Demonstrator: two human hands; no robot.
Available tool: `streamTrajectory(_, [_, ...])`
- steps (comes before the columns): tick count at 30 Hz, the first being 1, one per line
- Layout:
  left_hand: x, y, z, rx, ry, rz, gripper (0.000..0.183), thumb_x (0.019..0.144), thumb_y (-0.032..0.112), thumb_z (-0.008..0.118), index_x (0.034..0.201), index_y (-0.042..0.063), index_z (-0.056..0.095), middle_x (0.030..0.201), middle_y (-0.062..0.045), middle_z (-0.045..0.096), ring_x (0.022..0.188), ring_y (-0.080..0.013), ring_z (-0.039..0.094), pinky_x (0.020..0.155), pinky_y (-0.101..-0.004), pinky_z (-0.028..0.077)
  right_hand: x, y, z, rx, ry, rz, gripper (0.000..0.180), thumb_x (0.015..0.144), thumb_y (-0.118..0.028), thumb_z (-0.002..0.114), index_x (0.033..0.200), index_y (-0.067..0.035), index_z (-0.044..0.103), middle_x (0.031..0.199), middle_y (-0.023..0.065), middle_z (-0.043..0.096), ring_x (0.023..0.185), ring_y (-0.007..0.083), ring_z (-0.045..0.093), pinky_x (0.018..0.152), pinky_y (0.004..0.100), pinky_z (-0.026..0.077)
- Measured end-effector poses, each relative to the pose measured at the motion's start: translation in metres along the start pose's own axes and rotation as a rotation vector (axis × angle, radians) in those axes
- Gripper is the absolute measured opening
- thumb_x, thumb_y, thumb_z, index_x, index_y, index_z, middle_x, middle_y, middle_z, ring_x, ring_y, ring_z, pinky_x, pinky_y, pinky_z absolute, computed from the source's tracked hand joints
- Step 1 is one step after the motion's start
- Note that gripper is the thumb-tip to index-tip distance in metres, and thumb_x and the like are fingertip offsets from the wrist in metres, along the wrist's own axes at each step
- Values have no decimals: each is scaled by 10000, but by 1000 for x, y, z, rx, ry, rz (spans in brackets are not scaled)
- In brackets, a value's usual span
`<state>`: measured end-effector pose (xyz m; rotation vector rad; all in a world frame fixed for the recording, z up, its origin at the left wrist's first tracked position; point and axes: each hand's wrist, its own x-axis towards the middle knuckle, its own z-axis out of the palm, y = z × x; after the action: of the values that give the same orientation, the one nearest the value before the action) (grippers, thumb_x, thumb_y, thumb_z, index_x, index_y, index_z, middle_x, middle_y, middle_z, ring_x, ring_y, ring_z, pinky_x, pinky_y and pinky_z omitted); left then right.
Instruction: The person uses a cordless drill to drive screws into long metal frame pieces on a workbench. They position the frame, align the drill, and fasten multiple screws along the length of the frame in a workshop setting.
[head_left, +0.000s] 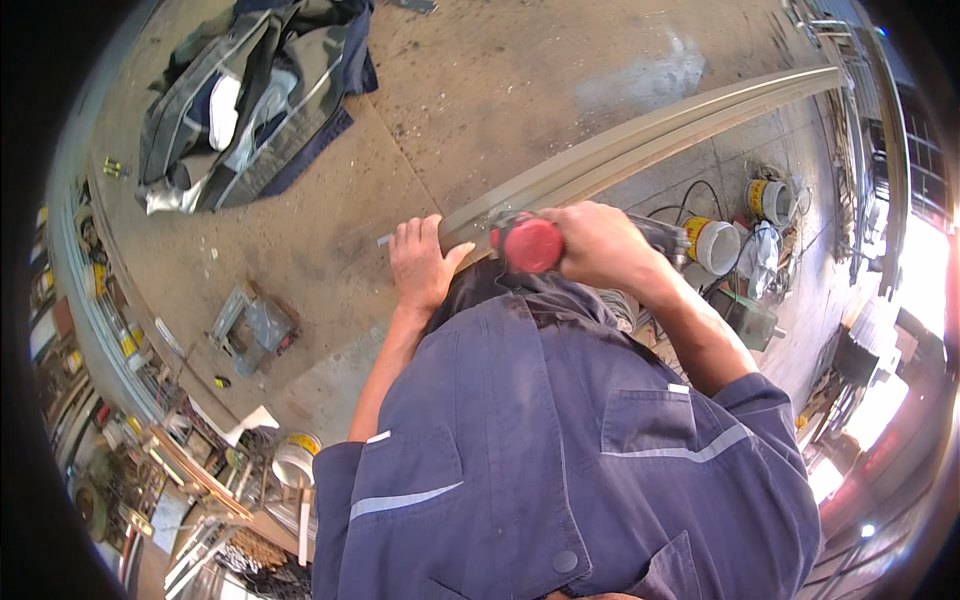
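Observation:
A long grey metal profile runs across the brown work surface from in front of me to the far right. My left hand grips its near end, fingers over the far side and thumb on the near side. In my right hand is a red and black power tool, its round red end facing up at me. The tool is held over the profile, just right of my left hand. Its working tip is hidden beneath its body, so contact with the metal cannot be told.
Crumpled dark fabric is heaped at the upper left. A metal hand tool lies left of me. At right are white buckets with yellow labels, dark cables and a green object. Scrap strips and another bucket crowd the lower left.

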<state>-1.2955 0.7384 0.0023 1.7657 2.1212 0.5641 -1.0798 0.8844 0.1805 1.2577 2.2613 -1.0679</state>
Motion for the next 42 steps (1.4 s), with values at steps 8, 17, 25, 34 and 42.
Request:
streamTrajectory(8, [-2,7,1,-18,62,-14,644,747,462,913,1205,89,656,1081,-96,684,1036,-319,627,918,-463,471,-90,63,-14,563,100,160,341,770,-51,773,1104,-13,720,871,31,707,799,126,625,772,330,548])
streamTrajectory(17, [0,16,-3,-15,28,-58,629,765,423,913,1220,63,670,1157,-126,702,1115,-360,633,986,-486,463,-128,193,45,733,323,387,232,784,-111,814,978,-6,742,810,15,709,752,88,642,696,327,559])
streamTrajectory(25, [-1,39,-2,126,-21,-199,681,765,349,920,1317,53,652,1258,-149,675,1226,-372,581,1073,-506,440,-168,318,70,800,248,531,215,777,-174,803,932,-37,744,775,33,726,698,115,668,673,345,563])
streamTrajectory(34, [20,136,49,254,261,-264,468,914,189,796,1318,16,636,1397,-224,614,1334,-421,535,1143,-535,428,-211,444,66,624,341,413,314,784,-207,853,1014,-14,762,844,150,764,773,218,740,757,394,595])
streamTrajectory(42, [118,386,170,-374,-154,70,328,928,188,774,1196,16,697,1239,-188,700,1196,-392,652,1056,-472,512,-239,522,73,773,403,477,423,752,-115,862,1155,-39,757,1038,192,795,1006,328,781,901,414,598])
